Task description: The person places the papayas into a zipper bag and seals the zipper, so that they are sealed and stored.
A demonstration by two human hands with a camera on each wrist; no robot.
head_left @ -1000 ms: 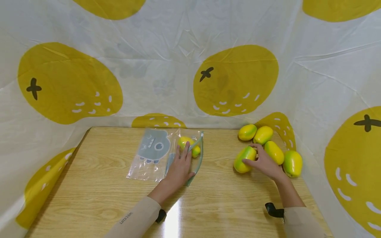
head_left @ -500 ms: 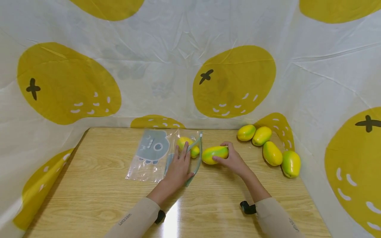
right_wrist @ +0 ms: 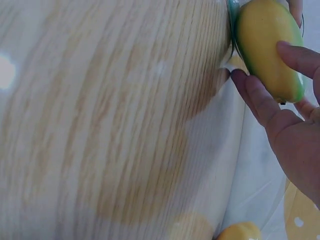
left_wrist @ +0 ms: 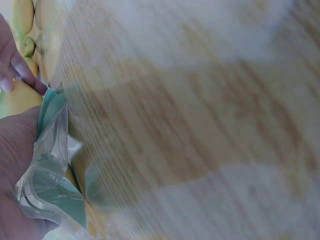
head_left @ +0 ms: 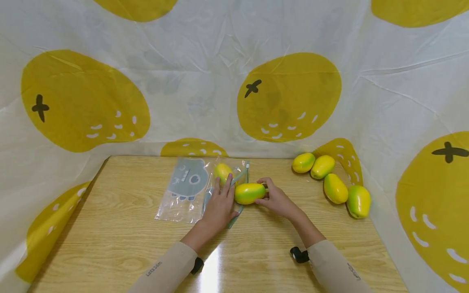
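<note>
– Right hand (head_left: 276, 200)?
– Grips a fruit (head_left: 250, 193) at the mouth of the bag (head_left: 196, 185).
– Left hand (head_left: 220, 208)?
– Straight-fingered on the bag, near the far edge of the bench (head_left: 124, 232).
– 4 other fruits (head_left: 335, 189)?
– Well apart, by its far right corner.

Smooth glossy fruit (head_left: 250, 193), shiny plastic bag (head_left: 176, 208)
</note>
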